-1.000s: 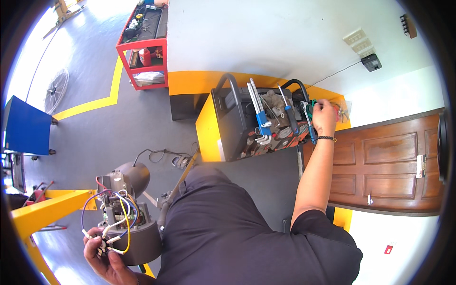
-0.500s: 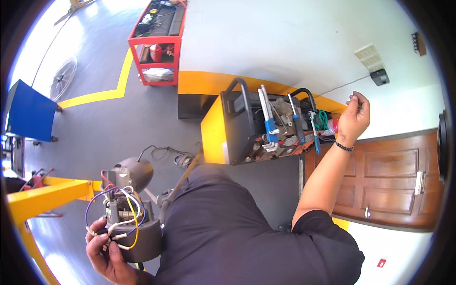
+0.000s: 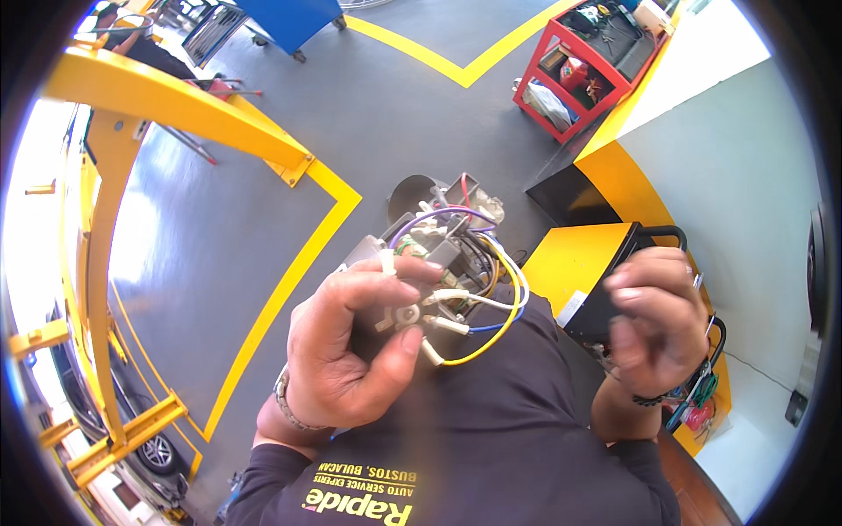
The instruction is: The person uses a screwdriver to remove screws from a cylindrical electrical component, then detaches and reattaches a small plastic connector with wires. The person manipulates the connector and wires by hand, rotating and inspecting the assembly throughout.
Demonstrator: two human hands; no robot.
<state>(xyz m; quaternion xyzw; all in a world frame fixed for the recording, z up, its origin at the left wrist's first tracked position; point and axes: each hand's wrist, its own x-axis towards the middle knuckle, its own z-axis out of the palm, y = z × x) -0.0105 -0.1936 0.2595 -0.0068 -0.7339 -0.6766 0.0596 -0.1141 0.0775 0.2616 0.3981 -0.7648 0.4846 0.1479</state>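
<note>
My left hand (image 3: 346, 337) grips a small wired switch-like part (image 3: 403, 316) between thumb and fingers. Its exact kind is partly hidden by the fingers. White-sleeved connectors plug into it, with yellow, white, blue and purple wires (image 3: 481, 358) looping away. These wires run to an opened grey electrical machine (image 3: 445, 250), whose inner parts are exposed behind the hand; a dark round cylinder (image 3: 412, 195) belongs to it. Off to the right, my right hand (image 3: 656, 320) hangs in the air, blurred, its fingers loosely bent and apart with nothing visible in them.
A yellow-and-black tool cart (image 3: 583, 263) stands right of the machine, partly behind my right hand. Farther back is a red tool trolley (image 3: 561, 114). Yellow lift steelwork (image 3: 189, 110) spans the left, with a person (image 3: 145, 48) beyond it. A blue cabinet (image 3: 294, 22) stands at the top.
The view has swung left, bringing the machine to the middle. My left hand with the wired part is now raised nearer. My right hand has come down from beside the wall.
</note>
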